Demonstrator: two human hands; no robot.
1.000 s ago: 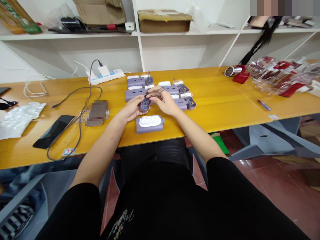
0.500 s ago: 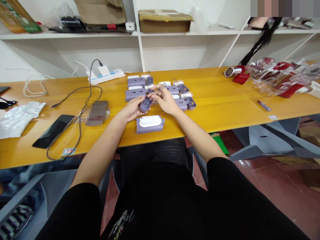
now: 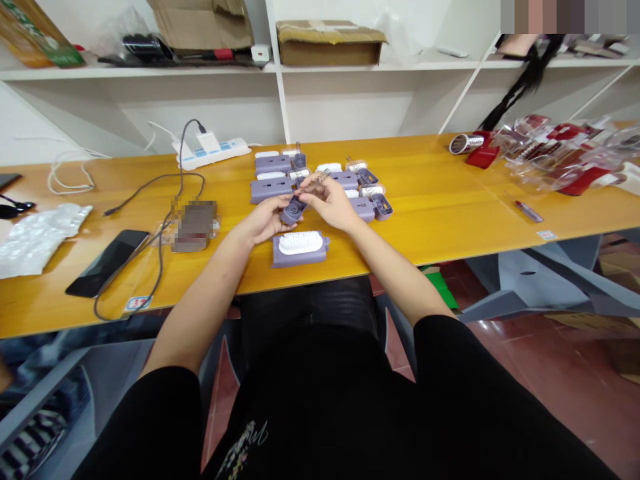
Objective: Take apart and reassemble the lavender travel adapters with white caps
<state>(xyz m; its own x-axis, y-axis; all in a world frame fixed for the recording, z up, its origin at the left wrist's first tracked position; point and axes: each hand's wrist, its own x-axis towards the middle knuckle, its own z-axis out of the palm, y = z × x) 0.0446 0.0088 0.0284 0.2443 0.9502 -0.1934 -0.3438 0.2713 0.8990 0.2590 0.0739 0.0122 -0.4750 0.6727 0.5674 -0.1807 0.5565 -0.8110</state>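
My left hand [image 3: 270, 220] is closed round a small purple plastic housing [image 3: 293, 211], its hollow side turned up. My right hand [image 3: 327, 200] pinches a thin coiled piece like a metal spring [image 3: 324, 176], its fingertips at the upper end of the housing. The fingers hide where the two parts meet. Just in front of my hands, a purple base with a white bristled brush pad [image 3: 301, 243] lies on the table near its edge. Behind my hands stand several similar purple parts [image 3: 270, 190] with white pads, and small open purple housings [image 3: 383, 205] beside them.
On the left of the wooden table [image 3: 425, 200] are a black phone [image 3: 107, 263], a dark cable, a silvery bag [image 3: 37, 240] and a power strip [image 3: 215, 152]. At the right lie red and clear plastic parts [image 3: 565, 153] and a small red-tipped tool [image 3: 529, 211]. Shelves rise behind.
My right hand and the coil have shifted slightly, and the purple housing has tilted a little in my left hand. The things on the table have not moved.
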